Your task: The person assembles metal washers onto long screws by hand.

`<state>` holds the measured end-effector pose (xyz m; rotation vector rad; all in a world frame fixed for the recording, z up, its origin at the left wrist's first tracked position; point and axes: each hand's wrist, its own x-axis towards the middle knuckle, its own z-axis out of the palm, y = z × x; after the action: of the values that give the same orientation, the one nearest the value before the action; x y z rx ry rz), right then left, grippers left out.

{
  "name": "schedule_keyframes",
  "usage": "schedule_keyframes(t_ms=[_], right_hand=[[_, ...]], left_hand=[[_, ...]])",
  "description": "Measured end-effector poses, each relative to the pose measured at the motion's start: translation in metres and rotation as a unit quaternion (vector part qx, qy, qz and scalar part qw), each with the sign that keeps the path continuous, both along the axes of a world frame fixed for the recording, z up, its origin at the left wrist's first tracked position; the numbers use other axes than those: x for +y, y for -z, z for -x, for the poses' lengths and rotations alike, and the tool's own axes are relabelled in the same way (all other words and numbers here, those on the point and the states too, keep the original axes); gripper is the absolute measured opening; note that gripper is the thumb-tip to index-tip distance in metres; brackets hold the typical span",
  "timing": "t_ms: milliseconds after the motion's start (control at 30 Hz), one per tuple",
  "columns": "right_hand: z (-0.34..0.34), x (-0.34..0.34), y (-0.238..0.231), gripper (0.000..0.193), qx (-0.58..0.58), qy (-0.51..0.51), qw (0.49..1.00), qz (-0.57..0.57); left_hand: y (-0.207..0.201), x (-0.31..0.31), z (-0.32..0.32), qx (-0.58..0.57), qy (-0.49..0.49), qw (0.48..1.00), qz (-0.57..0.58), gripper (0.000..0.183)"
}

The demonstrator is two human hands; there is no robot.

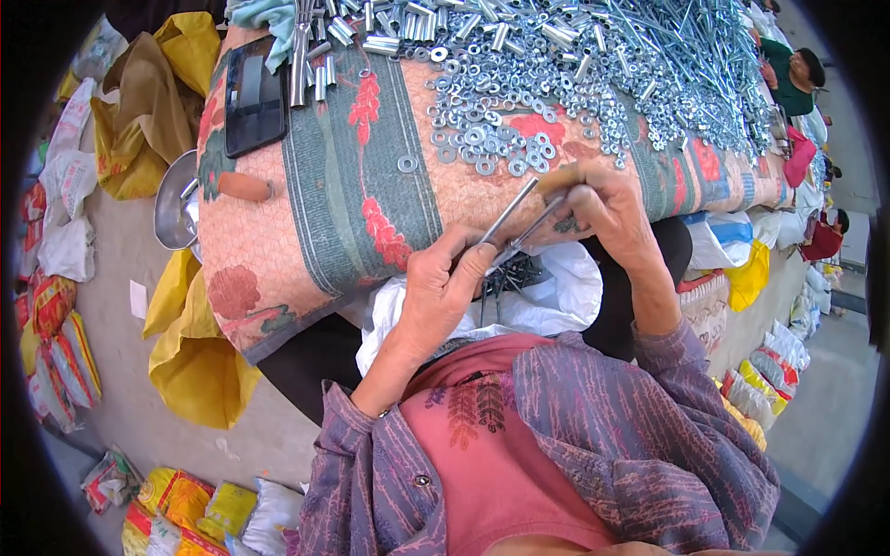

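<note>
My left hand (438, 278) is closed, pinching a slim silvery metal rod (510, 208) that slants up and to the right. Opposite it, the fingers of my right hand (598, 208) are bent round a second thin metal rod (540, 224), whose lower end comes close to my left fingertips. Both hands are above a white sack (570, 287) in my lap, with several dark thin metal pieces (505, 278) inside. Just beyond my hands, loose washers (487, 139) lie on the patterned cloth (371, 176) of the table.
Metal sleeves (422, 26), small nuts and washers, and long thin bolts (686, 46) are heaped across the far table. A phone (257, 97), brown cylinder (246, 186) and teal cloth (269, 17) lie left. A metal bowl (171, 204) and yellow sacks (199, 357) stand beside the table.
</note>
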<state>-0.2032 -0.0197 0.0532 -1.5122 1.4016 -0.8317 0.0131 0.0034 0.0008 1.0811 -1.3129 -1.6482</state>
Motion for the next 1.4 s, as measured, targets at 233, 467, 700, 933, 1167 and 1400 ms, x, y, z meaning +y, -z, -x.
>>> schedule_keyframes(t_ms=[233, 467, 700, 933, 1167, 1400], right_hand=[[-0.010, -0.034, 0.028, 0.012, 0.301, 0.035, 0.938, 0.168], [-0.009, -0.062, 0.025, 0.008, 0.215, 0.031, 0.948, 0.231], [-0.010, -0.080, 0.038, 0.010, 0.388, -0.025, 0.879, 0.277], [-0.004, -0.089, 0.033, 0.013, 0.380, -0.049, 0.896, 0.225], [0.014, -0.081, 0.015, 0.013, 0.347, -0.105, 0.911, 0.195], [0.001, -0.068, 0.017, 0.015, 0.319, -0.055, 0.925, 0.197]], left_hand=[[0.004, 0.000, 0.006, 0.070, -0.018, 0.996, -0.061, 0.025], [0.005, -0.002, 0.006, 0.118, -0.025, 0.986, -0.115, 0.025], [0.005, -0.001, 0.006, 0.110, -0.028, 0.987, -0.113, 0.024], [0.005, -0.003, 0.004, 0.134, -0.011, 0.985, -0.105, 0.025], [0.000, 0.000, 0.002, 0.132, -0.007, 0.983, -0.128, 0.025], [0.000, -0.001, 0.004, 0.102, -0.011, 0.986, -0.134, 0.025]])
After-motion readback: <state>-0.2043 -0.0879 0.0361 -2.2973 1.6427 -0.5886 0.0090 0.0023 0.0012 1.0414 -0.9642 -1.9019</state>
